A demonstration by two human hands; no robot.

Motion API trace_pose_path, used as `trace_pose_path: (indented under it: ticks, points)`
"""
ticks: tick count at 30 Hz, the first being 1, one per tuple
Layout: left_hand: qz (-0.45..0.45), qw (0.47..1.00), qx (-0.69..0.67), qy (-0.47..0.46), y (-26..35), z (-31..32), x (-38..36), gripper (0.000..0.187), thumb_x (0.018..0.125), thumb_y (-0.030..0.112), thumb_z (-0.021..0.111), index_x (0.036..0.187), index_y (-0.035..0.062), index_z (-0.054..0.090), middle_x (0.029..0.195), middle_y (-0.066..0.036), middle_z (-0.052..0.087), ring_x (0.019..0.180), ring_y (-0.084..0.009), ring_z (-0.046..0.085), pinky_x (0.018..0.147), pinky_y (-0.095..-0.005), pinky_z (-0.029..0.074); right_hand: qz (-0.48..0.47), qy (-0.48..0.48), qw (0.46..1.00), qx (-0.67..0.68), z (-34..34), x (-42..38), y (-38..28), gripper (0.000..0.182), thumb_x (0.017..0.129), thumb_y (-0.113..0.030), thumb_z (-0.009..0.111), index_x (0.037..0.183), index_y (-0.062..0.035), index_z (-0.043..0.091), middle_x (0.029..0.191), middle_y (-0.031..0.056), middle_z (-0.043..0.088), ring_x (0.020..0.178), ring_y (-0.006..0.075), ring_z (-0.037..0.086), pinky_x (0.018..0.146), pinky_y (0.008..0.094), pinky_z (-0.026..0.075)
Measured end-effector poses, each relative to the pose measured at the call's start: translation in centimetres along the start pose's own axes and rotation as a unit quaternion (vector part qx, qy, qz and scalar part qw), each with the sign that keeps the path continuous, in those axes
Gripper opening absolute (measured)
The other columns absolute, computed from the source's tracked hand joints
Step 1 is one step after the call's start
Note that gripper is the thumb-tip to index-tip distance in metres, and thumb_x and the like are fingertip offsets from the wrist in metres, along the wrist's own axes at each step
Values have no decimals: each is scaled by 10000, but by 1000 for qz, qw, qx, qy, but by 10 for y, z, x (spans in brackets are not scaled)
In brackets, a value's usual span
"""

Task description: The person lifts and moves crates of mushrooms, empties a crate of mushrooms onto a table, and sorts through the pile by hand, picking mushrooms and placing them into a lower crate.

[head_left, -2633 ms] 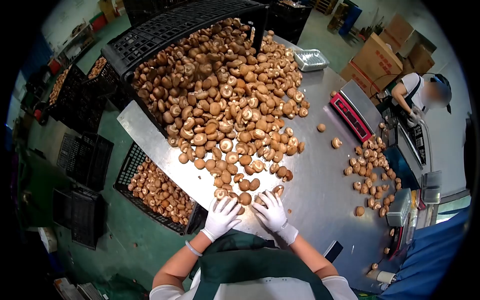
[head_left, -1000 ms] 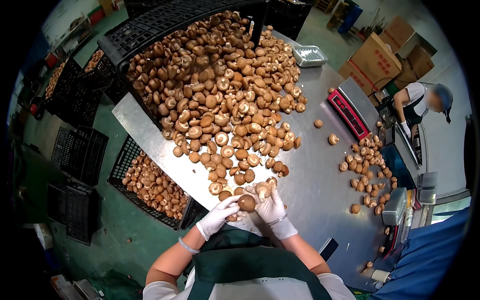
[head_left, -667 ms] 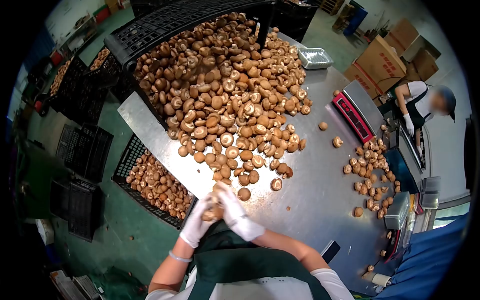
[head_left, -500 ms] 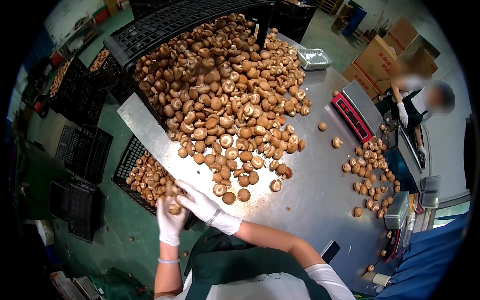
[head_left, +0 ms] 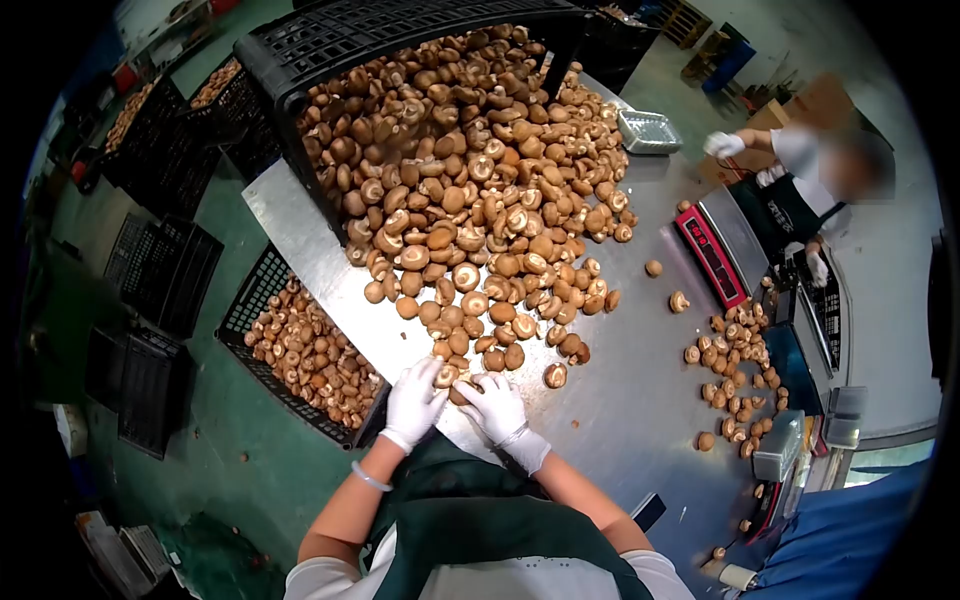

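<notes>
Both my hands wear white gloves and are at the near edge of the metal table. My left hand [head_left: 412, 402] has its fingertips curled against a shiitake mushroom [head_left: 447, 376] that shows its pale underside. A second brown shiitake [head_left: 460, 393] lies under the fingers of my right hand [head_left: 492, 408], partly hidden by them. Just beyond my fingers begins a large heap of shiitake mushrooms [head_left: 480, 190], spilling from a tipped black crate [head_left: 400, 45]. Below the table's left edge, a black crate [head_left: 255, 300] holds many mushrooms.
A co-worker [head_left: 800, 190] with gloved hands is at the right behind a red scale [head_left: 712, 255]. Loose mushrooms [head_left: 740, 350] lie near it. A clear plastic tray [head_left: 648, 132] sits at the table's far edge. Stacked black crates [head_left: 165, 270] stand on the floor at left.
My hands have moved right, from above the left crate to the mushrooms at the table's edge. The mushroom in my left hand is gone from it. The co-worker has raised one arm.
</notes>
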State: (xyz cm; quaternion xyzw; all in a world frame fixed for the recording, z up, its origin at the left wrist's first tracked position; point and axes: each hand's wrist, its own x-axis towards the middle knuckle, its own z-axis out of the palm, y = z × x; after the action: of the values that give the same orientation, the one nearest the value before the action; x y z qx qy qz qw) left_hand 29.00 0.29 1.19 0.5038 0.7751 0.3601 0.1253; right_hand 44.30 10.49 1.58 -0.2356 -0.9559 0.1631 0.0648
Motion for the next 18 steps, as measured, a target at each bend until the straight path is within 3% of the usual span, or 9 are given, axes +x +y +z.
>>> trace_pose_path:
  ticks: [7,8,9,11,12,14,16,17,18]
  points:
    - [-20,997,-73,25,-6,-7,-2,377,738,166,697,1085,55,601,995,-121,582,925,-299,584,797,-365,487,81,39,982,163,-6,-16,22,388,815,-208,663,1192,-162,583,935,41,612,904,238,569,793,360,486]
    - [-36,993,-96,57,-9,-26,-1,313,742,140,692,1029,47,606,969,-107,587,882,-261,590,761,-339,487,170,17,897,407,0,-16,21,366,846,-172,642,1201,-127,570,971,51,618,912,206,582,790,329,495]
    - [-56,983,-119,125,-24,-37,-1,289,743,112,685,1009,37,597,971,-92,589,858,-219,578,731,-313,478,247,-7,744,621,5,-14,19,344,876,-136,621,1211,-91,558,1007,61,625,919,173,595,787,298,504]
    - [-175,947,-161,215,-65,-65,5,225,833,120,627,1039,36,586,1042,-63,582,908,-163,550,770,-292,457,278,-40,683,674,-7,12,-8,458,899,-83,583,1333,-73,438,1131,115,579,1013,174,589,806,273,503]
    - [-214,916,-201,273,-84,-81,10,197,890,143,584,1060,43,586,1074,-52,580,932,-142,541,808,-281,448,212,-75,741,632,-33,29,-30,537,904,-102,580,1396,-89,366,1214,131,529,1102,205,559,842,292,496]
    - [-326,814,-292,382,-117,-103,14,348,942,196,509,1245,26,486,1210,-104,534,1086,-200,510,949,-315,402,123,-92,757,636,-47,54,-68,614,904,-161,586,1442,-119,294,1351,168,419,1219,251,465,911,323,466]
    - [-272,794,-317,442,-125,-111,24,365,953,165,481,1291,29,448,1212,-103,531,1078,-197,518,952,-306,401,56,-84,782,615,-49,69,-71,640,890,-201,604,1443,-120,292,1388,187,384,1253,290,436,947,355,446]
    - [-254,797,-314,448,-127,-114,27,363,952,154,477,1293,31,450,1205,-102,532,1070,-192,525,951,-305,402,-14,-31,911,410,-44,76,-60,669,863,-266,621,1437,-127,307,1412,192,353,1261,338,414,981,390,411]
    - [-242,820,-312,414,-118,-113,33,347,943,144,483,1269,25,477,1184,-102,543,1046,-189,532,933,-303,416,-83,26,980,179,-38,83,-47,703,835,-331,639,1430,-134,322,1436,198,323,1270,387,391,1015,425,375]
